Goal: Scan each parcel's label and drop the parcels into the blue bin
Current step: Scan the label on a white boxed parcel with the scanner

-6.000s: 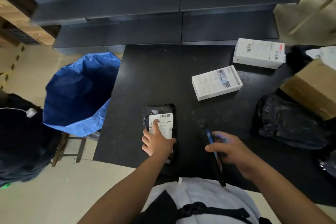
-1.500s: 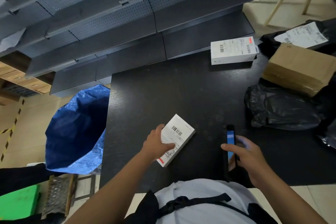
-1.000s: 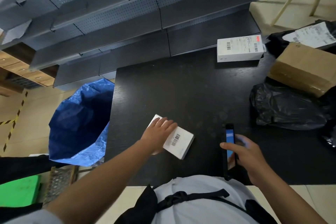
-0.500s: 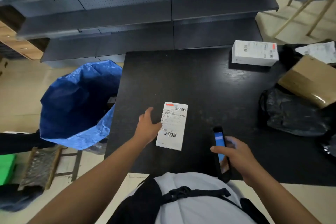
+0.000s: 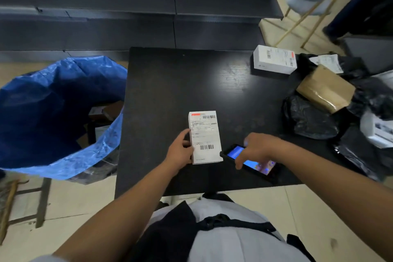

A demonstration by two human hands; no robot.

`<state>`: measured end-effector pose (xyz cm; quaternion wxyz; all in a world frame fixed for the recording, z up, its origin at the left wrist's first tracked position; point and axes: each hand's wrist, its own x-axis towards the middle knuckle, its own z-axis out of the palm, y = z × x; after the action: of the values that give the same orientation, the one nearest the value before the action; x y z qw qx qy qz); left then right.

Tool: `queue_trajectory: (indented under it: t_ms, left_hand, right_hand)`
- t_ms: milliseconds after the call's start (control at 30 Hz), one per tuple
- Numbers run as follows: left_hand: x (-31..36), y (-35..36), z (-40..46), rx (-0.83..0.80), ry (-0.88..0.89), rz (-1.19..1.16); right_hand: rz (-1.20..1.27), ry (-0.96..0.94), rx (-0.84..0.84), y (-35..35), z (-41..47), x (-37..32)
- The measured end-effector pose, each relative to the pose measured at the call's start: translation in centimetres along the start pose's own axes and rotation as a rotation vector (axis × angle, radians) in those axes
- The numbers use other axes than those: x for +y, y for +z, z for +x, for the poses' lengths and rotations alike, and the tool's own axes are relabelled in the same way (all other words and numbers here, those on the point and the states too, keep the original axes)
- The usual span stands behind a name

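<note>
Blue bin (image 5: 59, 112): stands on the floor left of the worktop, its rim touching or nearly touching the worktop's left edge; the mouth gapes open and dark shapes lie at the bottom, too dim to tell what they are.

Stool (image 5: 23, 200): a wooden frame under the blue bin's near side, only partly in sight.

Worktop (image 5: 170, 83): black and wood-grained, right of the blue bin, with grey shelving (image 5: 127, 6) behind it.

Left hand (image 5: 180, 151): over the near part of the worktop, right of the blue bin; thumb and fingers pinch the left edge of the white parcel.

White parcel (image 5: 204, 137): a flat box lying label-up near the worktop's front edge, well right of the blue bin; the label bears a red strip and a barcode at the top and another barcode lower down.

Phone (image 5: 248, 161): dark, screen lit blue, just right of the white parcel, its top end almost touching the parcel's lower right corner.

Right hand (image 5: 257, 149): curled over the phone from above, fingers wrapped down its near side, gripping it.

Second white box (image 5: 274, 62): at the worktop's far right corner, far from the blue bin, label and barcodes facing up.

Brown carton (image 5: 325, 88): right of that box, tilted on black bags (image 5: 308, 117) piled at the worktop's right edge.

Labelled black bag (image 5: 327, 62): behind the carton, a white slip on top.

Chair (image 5: 306, 0): pale legs on the floor beyond the worktop's far right corner.
</note>
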<state>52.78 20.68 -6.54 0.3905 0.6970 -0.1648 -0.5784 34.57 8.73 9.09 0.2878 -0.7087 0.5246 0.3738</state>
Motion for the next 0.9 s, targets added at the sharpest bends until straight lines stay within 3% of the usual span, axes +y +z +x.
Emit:
queue_trajectory:
  t_ms: [400, 633, 733, 900]
  left_hand:
    - [0.3, -0.6, 0.1, -0.061, 0.091, 0.165]
    - [0.5, -0.7, 0.3, -0.056, 0.103, 0.232]
    - [0.8, -0.6, 0.7, -0.053, 0.131, 0.353]
    - [1.8, -0.8, 1.8, -0.112, 0.181, 0.575]
  right_hand:
    - [-0.035, 0.148, -0.001, 0.9, -2.8, -2.7]
    - [0.015, 0.144, 0.007, 1.0, -2.9, -1.4]
    - [0.174, 0.118, 0.008, 1.3, -3.0, 0.3]
    - [0.733, 0.080, -0.027, 2.3, -4.4, 3.5]
